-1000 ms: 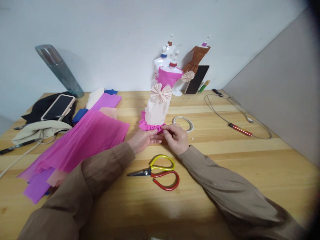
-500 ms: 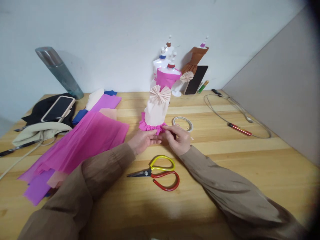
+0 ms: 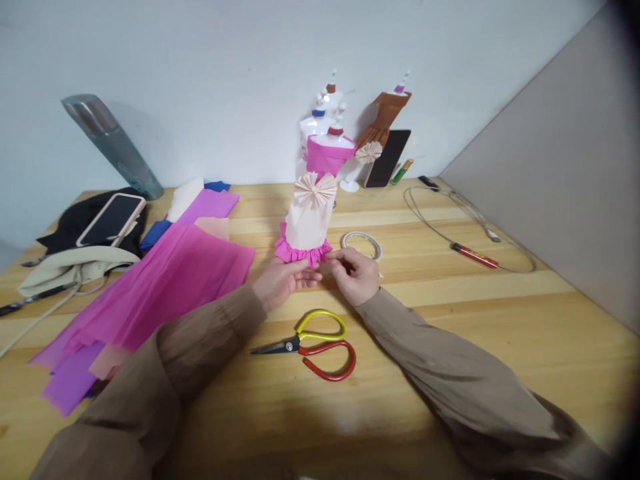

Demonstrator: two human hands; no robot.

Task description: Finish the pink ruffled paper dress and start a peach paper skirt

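Observation:
A small dress-form mannequin (image 3: 336, 131) wears a paper dress (image 3: 309, 223) with a magenta top, a pale pink skirt, a pleated bow and a ruffled magenta hem. My left hand (image 3: 284, 283) has its thumb on the hem ruffle (image 3: 303, 256), with the fingers underneath. At the ruffle's right edge, my right hand (image 3: 356, 276) pinches thumb and forefinger together on the paper; the fingertips are partly hidden. Scissors (image 3: 300, 345) with one yellow and one red handle lie in front of both hands. A roll of tape (image 3: 361, 245) lies behind my right hand.
Magenta and purple crepe paper sheets (image 3: 165, 287) spread at left, beside a phone (image 3: 111, 220) and a beige pouch (image 3: 80, 263). A spray bottle (image 3: 115, 147) leans on the wall. Another mannequin in brown (image 3: 387, 113) and a dark phone (image 3: 389, 159) stand behind; a red-handled cable (image 3: 475, 255) lies right.
The whole view has shifted slightly, so everything appears a little further left. Both hands keep about the same place at the hem, and the dress seems tilted a little differently.

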